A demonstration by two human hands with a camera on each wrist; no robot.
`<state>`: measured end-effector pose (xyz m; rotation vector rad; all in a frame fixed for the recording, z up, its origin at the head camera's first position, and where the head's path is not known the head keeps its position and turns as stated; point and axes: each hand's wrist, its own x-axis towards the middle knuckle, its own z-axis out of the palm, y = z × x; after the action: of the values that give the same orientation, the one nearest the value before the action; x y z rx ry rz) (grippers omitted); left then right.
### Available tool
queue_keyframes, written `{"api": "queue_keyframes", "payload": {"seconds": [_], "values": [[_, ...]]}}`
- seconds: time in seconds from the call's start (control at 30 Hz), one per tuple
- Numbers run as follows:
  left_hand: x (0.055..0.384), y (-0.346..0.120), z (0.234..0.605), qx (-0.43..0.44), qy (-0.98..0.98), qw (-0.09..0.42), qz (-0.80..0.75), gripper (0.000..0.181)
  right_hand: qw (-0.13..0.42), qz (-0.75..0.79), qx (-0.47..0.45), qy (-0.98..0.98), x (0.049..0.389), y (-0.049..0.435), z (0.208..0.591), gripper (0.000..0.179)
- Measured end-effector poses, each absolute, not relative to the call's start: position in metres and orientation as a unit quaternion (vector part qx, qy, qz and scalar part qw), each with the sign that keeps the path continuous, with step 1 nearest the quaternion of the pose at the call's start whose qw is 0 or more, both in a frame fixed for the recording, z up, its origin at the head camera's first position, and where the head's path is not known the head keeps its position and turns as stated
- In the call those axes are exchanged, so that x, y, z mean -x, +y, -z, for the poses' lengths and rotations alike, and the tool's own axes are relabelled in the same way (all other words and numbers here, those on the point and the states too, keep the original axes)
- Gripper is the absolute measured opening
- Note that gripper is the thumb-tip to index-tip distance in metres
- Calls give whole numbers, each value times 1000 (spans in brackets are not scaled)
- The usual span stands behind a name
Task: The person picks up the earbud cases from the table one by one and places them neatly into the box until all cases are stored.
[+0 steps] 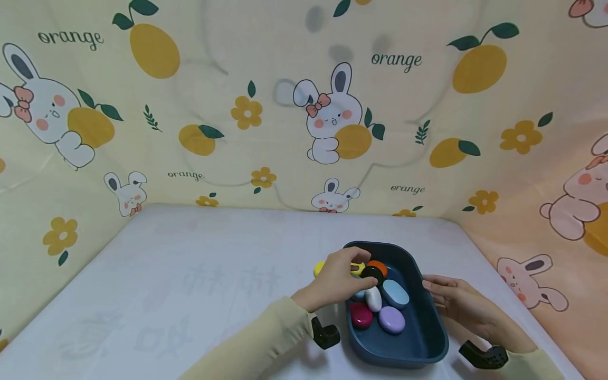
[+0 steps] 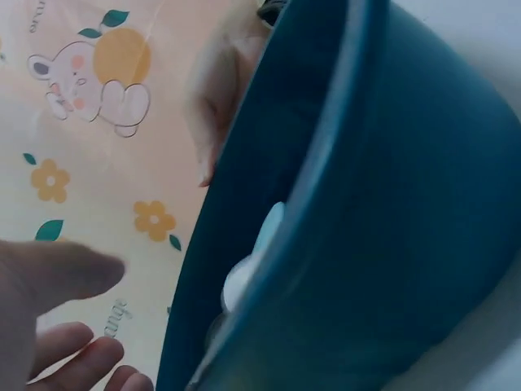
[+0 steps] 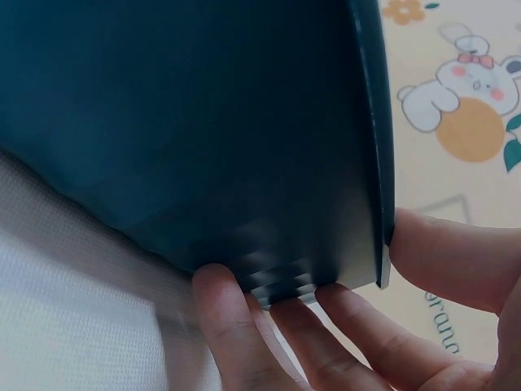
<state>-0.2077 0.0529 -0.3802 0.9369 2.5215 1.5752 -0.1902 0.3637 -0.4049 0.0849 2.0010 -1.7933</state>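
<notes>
In the head view a dark blue tray (image 1: 423,338) stands on the table, holding several smooth pebble-shaped pieces. Among them are a black piece (image 1: 372,273), an orange piece (image 1: 378,267), a light blue piece (image 1: 395,294), a white piece (image 1: 373,300), a purple piece (image 1: 391,320) and a dark red piece (image 1: 361,315). My left hand (image 1: 338,277) is over the tray's left side, thumb and fingers apart; the left wrist view shows nothing between them. At the right wall, my right hand (image 1: 467,306) grips the tray, thumb at the rim and fingers against the outside.
A yellow piece (image 1: 319,268) lies outside the tray, partly hidden by my left hand. White cloth covers the table (image 1: 190,295). Behind and beside it hangs a patterned curtain (image 1: 285,47) with rabbits and oranges.
</notes>
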Motion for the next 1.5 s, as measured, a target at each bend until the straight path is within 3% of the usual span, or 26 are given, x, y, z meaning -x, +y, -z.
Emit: {"api": "queue_keyframes", "payload": {"seconds": [0.3,0.47,0.67,1.0,1.5], "values": [[217,29,374,-239,780,-56,-575,26,231,651,-30,723,191,364,405,64],[226,10,374,-190,781,-64,-592,27,234,655,-21,718,191,366,405,60],[234,-4,388,-139,804,-29,-577,33,234,662,-32,711,191,366,404,58],[237,-11,413,-124,829,20,-546,48,238,660,-28,712,192,367,405,61],[244,-7,430,-166,841,11,-514,59,229,658,-36,717,192,365,405,62]]}}
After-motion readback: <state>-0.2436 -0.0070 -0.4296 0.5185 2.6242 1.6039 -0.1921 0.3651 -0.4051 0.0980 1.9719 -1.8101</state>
